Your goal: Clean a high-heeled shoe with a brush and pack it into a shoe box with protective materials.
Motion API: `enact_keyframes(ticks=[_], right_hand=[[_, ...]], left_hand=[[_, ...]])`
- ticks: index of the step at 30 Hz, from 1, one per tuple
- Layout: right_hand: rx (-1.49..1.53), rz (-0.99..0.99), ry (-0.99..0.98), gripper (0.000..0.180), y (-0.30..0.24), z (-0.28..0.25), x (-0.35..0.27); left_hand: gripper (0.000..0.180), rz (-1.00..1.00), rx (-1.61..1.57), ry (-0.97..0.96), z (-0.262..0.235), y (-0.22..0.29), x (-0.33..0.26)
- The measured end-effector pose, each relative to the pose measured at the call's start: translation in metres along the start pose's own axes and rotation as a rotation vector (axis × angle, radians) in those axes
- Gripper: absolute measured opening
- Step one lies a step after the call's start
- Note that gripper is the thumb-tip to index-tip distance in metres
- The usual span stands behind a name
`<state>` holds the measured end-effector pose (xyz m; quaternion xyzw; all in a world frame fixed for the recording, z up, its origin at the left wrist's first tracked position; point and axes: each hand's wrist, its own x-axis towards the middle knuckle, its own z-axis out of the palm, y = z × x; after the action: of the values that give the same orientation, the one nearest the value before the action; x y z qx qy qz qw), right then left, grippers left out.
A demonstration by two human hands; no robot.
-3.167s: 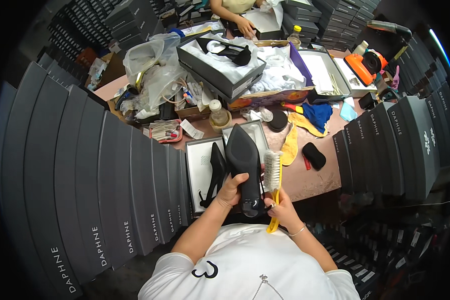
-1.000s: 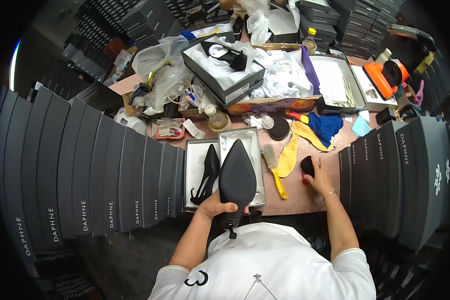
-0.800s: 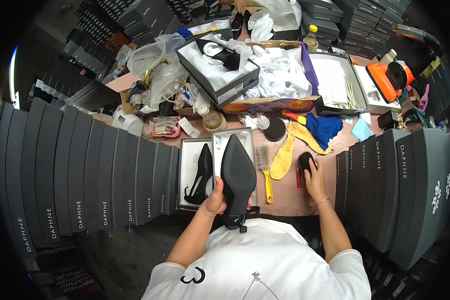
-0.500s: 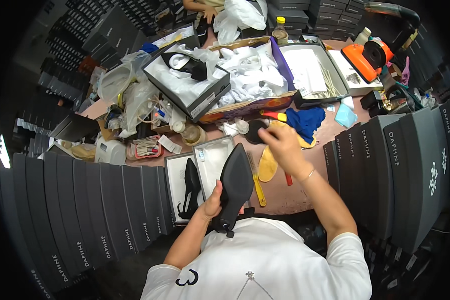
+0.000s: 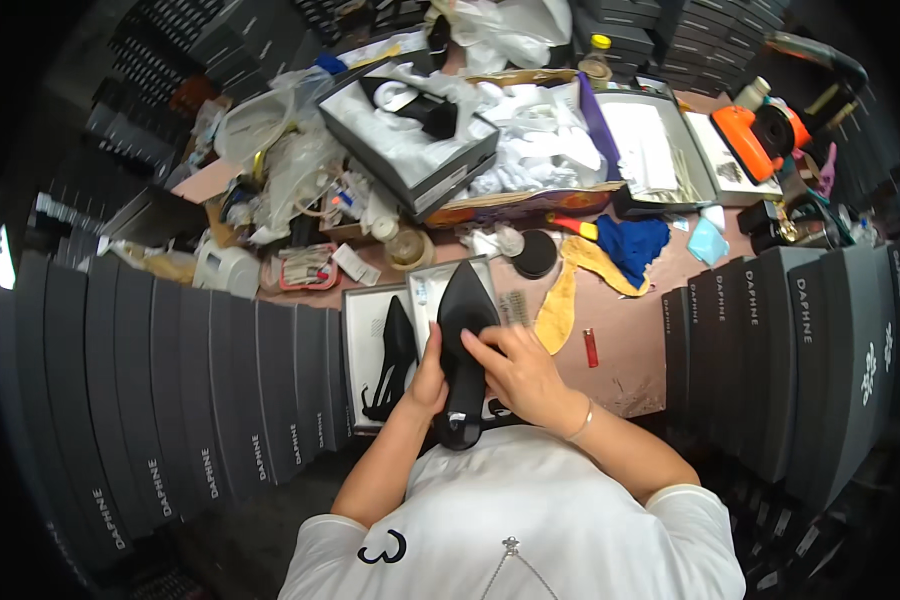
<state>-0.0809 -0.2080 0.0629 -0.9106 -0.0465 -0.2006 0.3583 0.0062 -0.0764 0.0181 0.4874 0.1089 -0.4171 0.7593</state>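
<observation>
"Pink tabletop [image 5: 625, 370], with dark marks near its front edge. What lies on it?"

"At the front, 2 open, white-lined box parts side by side. A black slingback shoe [image 5: 398, 340] lies in the left box part [image 5: 361, 330]; the right box part [image 5: 422, 285] is partly hidden by the held shoe [image 5: 460, 295]."

"Held how?"

"Up in front of the white shirt [image 5: 520, 510], its pointed toe away from the body. The left hand [image 5: 428, 385] clasps its side, thumb along the edge. The right hand [image 5: 530, 380] bends over it, fingers against the shoe (whether anything sits under them, I cannot tell)."

"And to the right of that?"

"A brush [image 5: 515, 308], mostly covered by the right hand, then a yellow cloth [image 5: 556, 308], a small red stick [image 5: 590, 348], a round black disc [image 5: 534, 255] and a blue cloth [image 5: 632, 245]."

"Towards the back?"

"A slanted grey box [image 5: 452, 188] with white paper and a black shoe inside, beside a purple-sided carton [image 5: 596, 125] heaped with white paper. Farther right, an orange device [image 5: 742, 140]."

"And the room?"

"Dark grey shoeboxes: 1 long row [image 5: 190, 370] at the left, another row [image 5: 815, 360] at the right, more stacked beyond the table."
</observation>
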Motion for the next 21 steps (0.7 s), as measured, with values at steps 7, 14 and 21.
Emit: enact_keyframes(ticks=[7,14,21], right_hand=[[0.136,0.007,-0.172,0.050,0.016,-0.032,-0.040],[0.190,-0.012,-0.172,0.056,-0.017,0.004,-0.026],[0.168,-0.058,0.050,0.054,-0.038,-0.023,-0.032]], left_hand=[[0.081,-0.115,-0.037,-0.263,-0.032,0.019,0.007],[0.078,-0.041,-0.075,-0.259,-0.018,0.025,0.002],[0.083,0.057,-0.214,0.128,-0.029,0.025,0.002]])
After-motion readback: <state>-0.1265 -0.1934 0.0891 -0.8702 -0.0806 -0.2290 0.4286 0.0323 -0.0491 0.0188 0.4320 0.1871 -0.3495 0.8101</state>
